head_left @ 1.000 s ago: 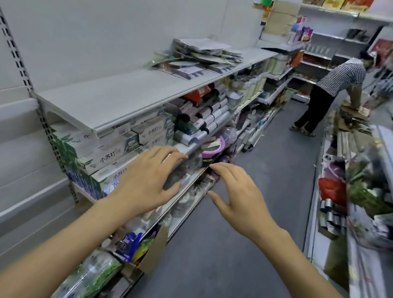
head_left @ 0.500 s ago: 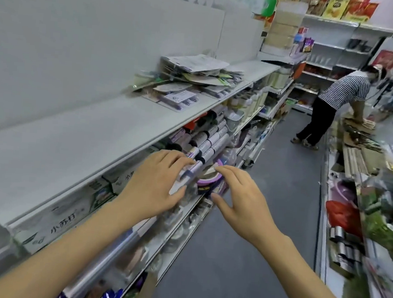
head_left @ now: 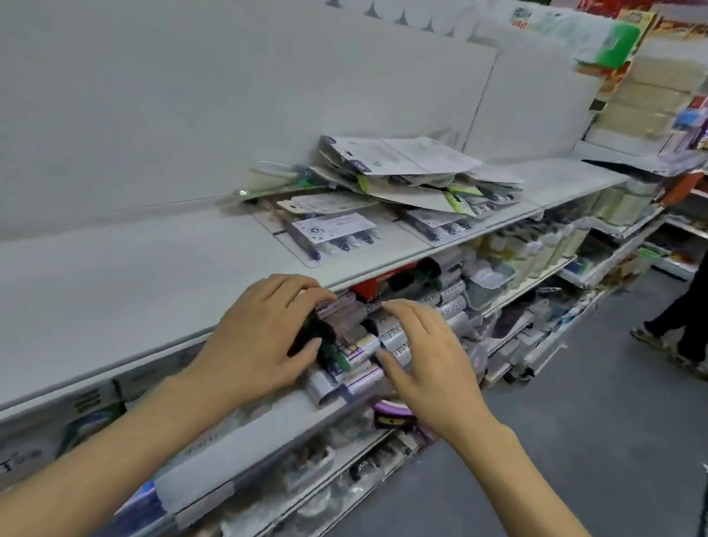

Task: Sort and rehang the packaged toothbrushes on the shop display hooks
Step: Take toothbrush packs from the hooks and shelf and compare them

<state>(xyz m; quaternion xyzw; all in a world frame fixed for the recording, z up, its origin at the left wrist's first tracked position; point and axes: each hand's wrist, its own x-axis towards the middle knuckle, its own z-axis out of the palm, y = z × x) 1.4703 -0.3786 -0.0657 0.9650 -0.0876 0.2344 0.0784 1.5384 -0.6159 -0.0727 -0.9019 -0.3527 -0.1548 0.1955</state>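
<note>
While packaged toothbrushes (head_left: 398, 186) lie piled on the upper shelf (head_left: 136, 288), I see both hands empty, fingers relaxed: left hand (head_left: 260, 341) and right hand (head_left: 429, 365) over rolled packs (head_left: 362, 346) below.

Lighting was bright, even and diffuse, apparently from overhead; shadows were soft beneath the white shelf (head_left: 136, 292). Wide-angle distortion bent lines at the edges. Near-left and far-right margins were smeared; fine print was illegible.
</note>
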